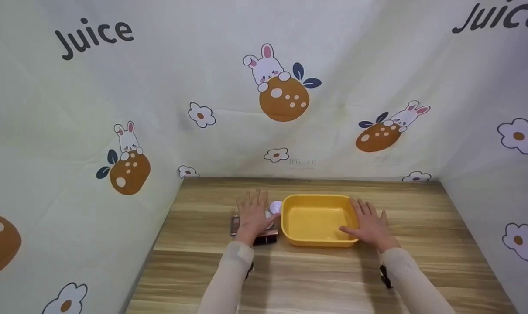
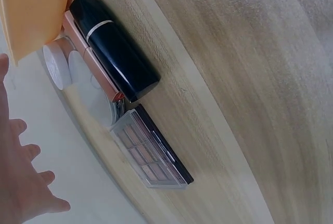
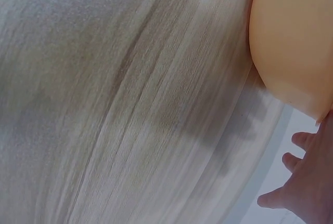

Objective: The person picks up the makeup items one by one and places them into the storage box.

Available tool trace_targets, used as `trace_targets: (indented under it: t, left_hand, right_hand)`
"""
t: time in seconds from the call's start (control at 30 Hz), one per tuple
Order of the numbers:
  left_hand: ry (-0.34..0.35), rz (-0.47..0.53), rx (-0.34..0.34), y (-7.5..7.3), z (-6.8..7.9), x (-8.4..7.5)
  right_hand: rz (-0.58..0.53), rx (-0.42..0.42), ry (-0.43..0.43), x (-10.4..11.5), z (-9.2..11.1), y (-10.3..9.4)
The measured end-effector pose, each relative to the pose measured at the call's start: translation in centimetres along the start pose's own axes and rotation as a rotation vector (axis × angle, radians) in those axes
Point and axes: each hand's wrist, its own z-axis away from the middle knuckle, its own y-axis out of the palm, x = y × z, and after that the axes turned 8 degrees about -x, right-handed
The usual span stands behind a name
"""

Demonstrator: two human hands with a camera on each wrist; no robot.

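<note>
Wooden table — apparently setting up
Left hand and right hand are flanking a yellow tub, splayed, empty — lifting likely needs curling.

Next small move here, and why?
Probably move the left hand to pinch the black tube: that hand is open, holds nothing and is near the tube and palette, while the right hand is at the yellow basin, which shows no contents.
</note>
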Motion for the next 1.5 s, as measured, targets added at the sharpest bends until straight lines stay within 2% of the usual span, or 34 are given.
trace_targets:
  t: [0.23, 0.57, 0.77, 1.03, 1.3, 1.5]
  left_hand:
    - [0.007, -0.009, 0.028, 0.2, -0.4, -0.3]
    - [0.021, 0.004, 0.014, 1.1, -0.9, -0.4]
    - [0.024, 0.043, 0.033, 1.1, -0.6, -0.9]
    - [0.078, 0.05, 0.051, 1.2, -0.5, -1.4]
    - [0.089, 0.082, 0.028, 1.8, -0.6, -1.6]
    - [0.076, 0.105, 0.001, 2.3, -0.9, -1.9]
  right_hand:
    - [0.009, -0.009, -0.006, 0.1, 0.1, -0.2]
    - [0.027, -0.012, -0.004, -0.1, -0.1, 0.1]
    - [0.021, -0.003, -0.001, -0.1, -0.1, 0.0]
    - [0.023, 0.015, 0.015, 0.0, -0.1, 0.1]
    - [0.034, -0.013, 0.0, -0.1, 0.0, 0.2]
    - [0.037, -0.002, 0.014, -0.1, -0.2, 0.3]
